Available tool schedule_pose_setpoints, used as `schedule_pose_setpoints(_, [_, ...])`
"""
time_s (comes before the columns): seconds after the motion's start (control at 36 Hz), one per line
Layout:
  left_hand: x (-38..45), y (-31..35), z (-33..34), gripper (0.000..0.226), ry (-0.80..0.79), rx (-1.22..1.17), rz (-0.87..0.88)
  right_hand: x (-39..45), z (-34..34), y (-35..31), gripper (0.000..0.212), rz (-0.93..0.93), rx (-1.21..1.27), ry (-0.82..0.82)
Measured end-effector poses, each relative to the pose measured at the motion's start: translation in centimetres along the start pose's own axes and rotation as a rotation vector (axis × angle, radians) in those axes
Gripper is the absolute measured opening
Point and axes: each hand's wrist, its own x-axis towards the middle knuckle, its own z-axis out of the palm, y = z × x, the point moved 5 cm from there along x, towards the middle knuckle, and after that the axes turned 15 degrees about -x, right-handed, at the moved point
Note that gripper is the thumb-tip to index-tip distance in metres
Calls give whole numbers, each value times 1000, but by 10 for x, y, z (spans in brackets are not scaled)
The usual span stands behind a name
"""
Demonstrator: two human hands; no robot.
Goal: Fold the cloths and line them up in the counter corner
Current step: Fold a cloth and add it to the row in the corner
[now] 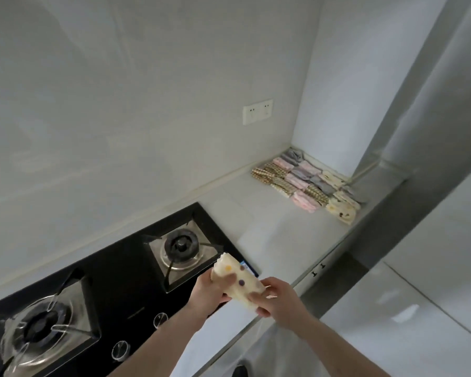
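Both hands hold a folded cream cloth with coloured dots (241,281) in the air above the front edge of the black gas hob (114,289). The left hand (211,293) has its grip closed around the cloth's near-left end, and the right hand (276,296) pinches the other end. Well apart, in the far corner of the pale worktop (280,235), folded cloths (307,183) lie touching in neat rows against the wall.

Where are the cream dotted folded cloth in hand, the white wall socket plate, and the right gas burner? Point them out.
cream dotted folded cloth (241,281), head view, its dotted middle
white wall socket plate (257,111), head view, plate centre
right gas burner (180,244), head view, black cap
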Motion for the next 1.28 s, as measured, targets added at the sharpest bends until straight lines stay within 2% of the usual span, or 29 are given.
schedule_pose_setpoints(0.11, [51, 4, 42, 21, 25, -62, -45, 28, -55, 23, 21, 102, -93, -2])
schedule_pose_setpoints(0.28, [128, 6, 89, 34, 47, -31, -137, 67, -147, 54, 19, 195, -127, 173])
schedule_pose_setpoints(0.44, [176, 8, 133, 37, -16, -3, -206, 119, -227, 74, 26, 236, -239, 264])
schedule_pose_setpoints(0.67, [226, 5, 174, 29, 70, -48, -216, 218, -300, 64, 42, 259, -447, 221])
schedule_pose_setpoints(0.83, [265, 0, 198, 26, 191, -86, -168, 291, -336, 53, 58, 205, -613, 119])
schedule_pose_setpoints(1.0, [295, -1, 217, 29, 281, -129, -155, 335, -345, 21, 41, 44, -820, -24])
schedule_pose_setpoints(1.19, [326, 5, 230, 36, 307, -152, -183, 409, -344, 68, 39, 79, -1034, -27])
schedule_pose_setpoints(1.28, [344, 15, 230, 39, 288, -129, -203, 424, -340, 88, 38, 109, -1068, 20])
